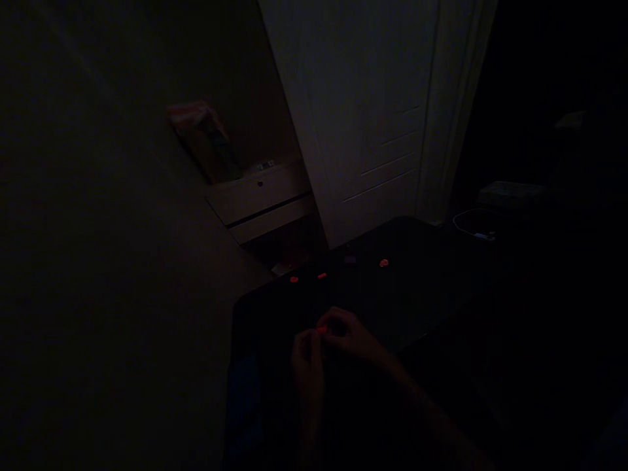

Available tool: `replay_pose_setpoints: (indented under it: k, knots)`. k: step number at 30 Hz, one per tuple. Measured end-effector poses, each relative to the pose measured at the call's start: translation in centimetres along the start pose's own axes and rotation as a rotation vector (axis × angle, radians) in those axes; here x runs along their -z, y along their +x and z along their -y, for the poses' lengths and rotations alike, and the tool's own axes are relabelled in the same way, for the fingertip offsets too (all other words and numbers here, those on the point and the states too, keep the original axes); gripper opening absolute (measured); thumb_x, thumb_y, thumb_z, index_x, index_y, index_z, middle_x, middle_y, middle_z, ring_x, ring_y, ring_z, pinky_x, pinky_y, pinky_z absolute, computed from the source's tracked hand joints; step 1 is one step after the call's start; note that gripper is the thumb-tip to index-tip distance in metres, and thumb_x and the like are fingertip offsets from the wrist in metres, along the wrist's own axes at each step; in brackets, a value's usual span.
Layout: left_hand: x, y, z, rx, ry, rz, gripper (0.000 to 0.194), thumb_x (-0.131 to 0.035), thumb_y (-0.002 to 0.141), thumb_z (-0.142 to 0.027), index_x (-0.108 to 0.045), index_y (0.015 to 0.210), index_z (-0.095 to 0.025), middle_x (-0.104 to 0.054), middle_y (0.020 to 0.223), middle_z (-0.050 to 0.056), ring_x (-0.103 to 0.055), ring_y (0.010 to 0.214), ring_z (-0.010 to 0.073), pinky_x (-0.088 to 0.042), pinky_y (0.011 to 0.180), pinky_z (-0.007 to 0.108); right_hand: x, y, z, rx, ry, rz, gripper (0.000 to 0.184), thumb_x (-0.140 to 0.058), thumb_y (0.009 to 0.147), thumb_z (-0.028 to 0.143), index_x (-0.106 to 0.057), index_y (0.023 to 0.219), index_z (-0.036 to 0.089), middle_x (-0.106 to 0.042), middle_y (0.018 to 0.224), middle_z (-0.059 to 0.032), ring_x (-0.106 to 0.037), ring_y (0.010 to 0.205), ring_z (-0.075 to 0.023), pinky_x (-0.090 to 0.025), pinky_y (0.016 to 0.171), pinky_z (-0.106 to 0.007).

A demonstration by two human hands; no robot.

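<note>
One red piece (pixel 322 330) between two hands (pixel 355 336)

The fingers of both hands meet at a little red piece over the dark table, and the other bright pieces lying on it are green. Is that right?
Not quite: in the head view, the other bright pieces on the dark table are red to orange, not green. The left hand and right hand do meet at a little red piece.

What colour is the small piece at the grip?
Red; the small piece shows best in the head view, though dim.
</note>
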State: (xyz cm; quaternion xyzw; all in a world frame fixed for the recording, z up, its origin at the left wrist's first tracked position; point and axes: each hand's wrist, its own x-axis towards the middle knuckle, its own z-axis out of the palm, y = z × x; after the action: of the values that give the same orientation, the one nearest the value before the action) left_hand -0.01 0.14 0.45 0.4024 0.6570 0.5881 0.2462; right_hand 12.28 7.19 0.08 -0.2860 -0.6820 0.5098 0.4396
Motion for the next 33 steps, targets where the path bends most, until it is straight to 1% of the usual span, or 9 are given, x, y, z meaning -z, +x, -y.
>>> replay_pose_setpoints:
  k: [2,6,10,14,18,23,29,33]
  knots:
    - [0.0,0.0,0.0,-0.003,-0.01,-0.012,0.054,-0.067,0.077,-0.067,-0.069,0.091,-0.015,-0.07,0.078,0.007,-0.063,0.062,0.0166,-0.052,0.058,0.029,0.0,0.0,0.1,-0.004,-0.002,-0.01,0.015,-0.075,0.083,0.026,-0.071,0.095,0.019,-0.068,0.091,-0.003,-0.062,0.081,-0.0163,-0.048,0.072,-0.027]
    - [0.0,0.0,0.1,-0.004,0.037,0.018,0.054,-0.064,0.08,-0.067,-0.071,0.092,-0.015,-0.068,0.073,0.006,-0.062,0.063,0.0171,-0.052,0.061,0.029,0.0,0.0,0.2,-0.026,-0.007,-0.033,0.014,-0.074,0.084,0.026,-0.07,0.094,0.018,-0.068,0.09,-0.003,-0.061,0.078,-0.0158,-0.047,0.069,-0.027]
    - [0.1,-0.1,-0.2,-0.005,0.068,0.01,0.059,-0.06,0.08,-0.072,-0.072,0.089,-0.014,-0.066,0.066,0.005,-0.061,0.06,0.0177,-0.051,0.059,0.03,0.0,0.0,0.2,-0.045,-0.021,-0.031,0.014,-0.074,0.083,0.027,-0.069,0.093,0.017,-0.067,0.088,-0.0027,-0.06,0.077,-0.0154,-0.046,0.068,-0.026]
    - [0.1,-0.1,-0.5,0.0,0.068,0.018,0.062,-0.06,0.079,-0.074,-0.073,0.088,-0.014,-0.067,0.068,0.006,-0.062,0.061,0.0183,-0.052,0.059,0.03,0.0,0.1,0.0,-0.042,-0.022,-0.042,0.014,-0.073,0.084,0.026,-0.069,0.094,0.018,-0.068,0.089,-0.0028,-0.061,0.078,-0.0158,-0.048,0.07,-0.027]
    - [0.1,-0.1,-0.3,0.021,0.062,0.002,0.064,-0.062,0.076,-0.076,-0.074,0.09,-0.014,-0.068,0.068,0.006,-0.063,0.06,0.0186,-0.052,0.058,0.03,-0.2,0.1,-0.3,-0.07,-0.062,-0.076,0.012,-0.072,0.085,0.026,-0.069,0.093,0.018,-0.068,0.089,-0.0031,-0.062,0.079,-0.0164,-0.048,0.07,-0.027]
    - [0.1,0.0,0.0,0.012,0.06,0.015,0.061,-0.062,0.078,-0.072,-0.074,0.093,-0.014,-0.068,0.069,0.007,-0.063,0.061,0.0188,-0.053,0.059,0.031,-0.2,0.2,-0.7,-0.058,-0.077,-0.077,0.012,-0.073,0.085,0.027,-0.069,0.093,0.018,-0.068,0.087,-0.0029,-0.062,0.078,-0.0165,-0.048,0.069,-0.027]
    - [0.2,0.0,0.1,0.02,0.059,0.028,0.063,-0.061,0.078,-0.074,-0.074,0.093,-0.014,-0.069,0.07,0.007,-0.064,0.061,0.0195,-0.053,0.06,0.031,-0.1,0.1,-0.9,-0.03,-0.096,-0.074,0.011,-0.073,0.086,0.026,-0.07,0.093,0.019,-0.069,0.091,-0.0035,-0.063,0.082,-0.0171,-0.048,0.071,-0.027]
    - [0.3,0.0,0.5,0.021,0.067,0.038,0.062,-0.062,0.079,-0.071,-0.074,0.096,-0.013,-0.07,0.072,0.008,-0.063,0.062,0.0191,-0.052,0.061,0.031,0.0,0.2,-0.9,-0.031,-0.079,-0.071,0.012,-0.073,0.086,0.027,-0.07,0.094,0.019,-0.069,0.092,-0.0039,-0.064,0.083,-0.0177,-0.048,0.073,-0.028]
